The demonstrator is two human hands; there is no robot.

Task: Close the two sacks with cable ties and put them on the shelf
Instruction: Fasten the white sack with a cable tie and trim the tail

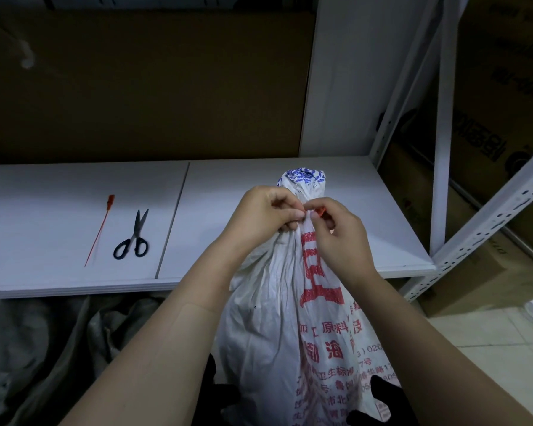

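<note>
A white woven sack (271,309) with red print stands upright in front of the white shelf board (366,235), its neck bunched together. My left hand (266,212) grips the bunched neck from the left. My right hand (336,232) pinches a red cable tie (320,211) at the neck; only its small red head shows between the fingers. A second red cable tie (100,229) lies loose on the shelf at the left. A grey sack (43,348) slumps on the floor under the shelf at the lower left.
Black scissors (133,238) lie on the shelf beside the loose tie. White perforated shelf uprights (486,222) rise at the right, with cardboard boxes (505,103) behind them. A brown cardboard panel (148,87) backs the shelf. Tiled floor (490,339) shows at the lower right.
</note>
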